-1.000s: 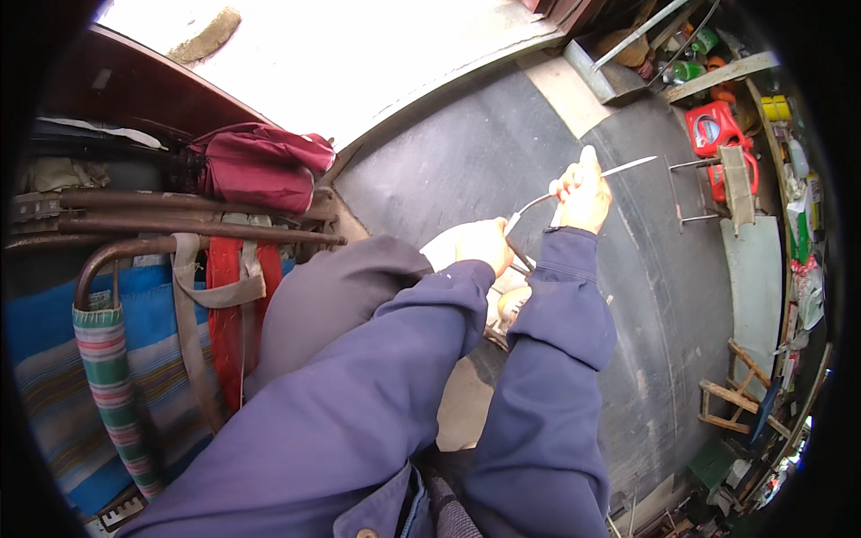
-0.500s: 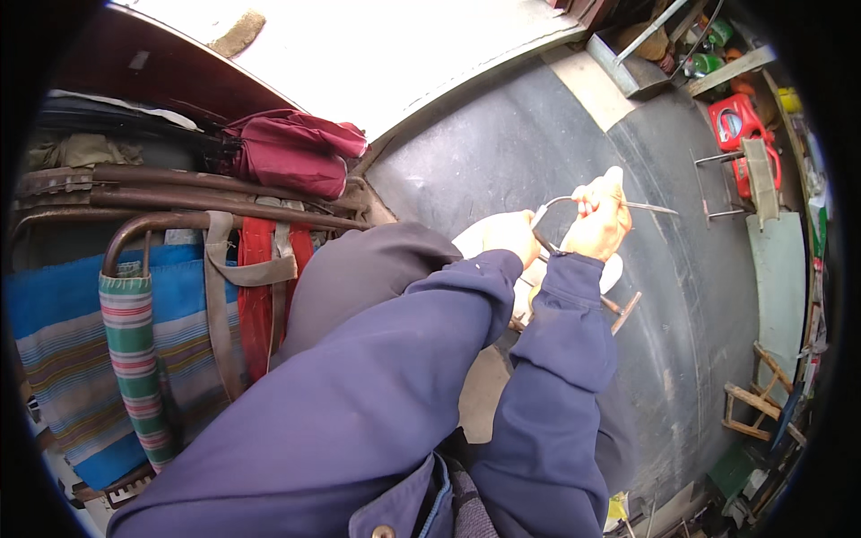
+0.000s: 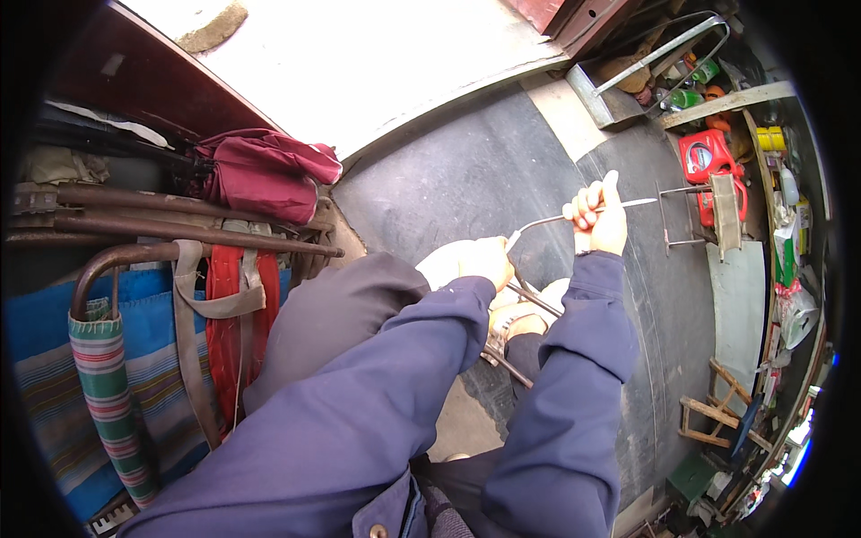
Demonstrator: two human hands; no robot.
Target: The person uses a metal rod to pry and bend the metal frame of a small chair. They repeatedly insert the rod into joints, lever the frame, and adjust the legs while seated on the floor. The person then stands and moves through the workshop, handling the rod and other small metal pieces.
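My right hand [image 3: 596, 215] is closed round a thin metal rod [image 3: 639, 202] with a pointed end sticking out to the right, thumb raised. The rod bends down leftward to a pale short sleeve [image 3: 513, 240] by my left hand [image 3: 482, 262], which is closed on the metalwork. Dark metal tubes [image 3: 518, 368] run below my hands, near my feet; how they join is partly hidden by my hands and sleeves.
On the left are folded metal frames [image 3: 179, 226], striped cloth [image 3: 40, 386] and a maroon bundle [image 3: 260, 175]. A bright doorway lies ahead. Along the right stand red jugs [image 3: 704, 157], a metal dustpan [image 3: 610, 108], boards and a wooden stool [image 3: 708, 412].
Over the last half second my right hand has risen and moved slightly away from my left, still gripping the rod. The view has shifted, and more of the tubes below shows.
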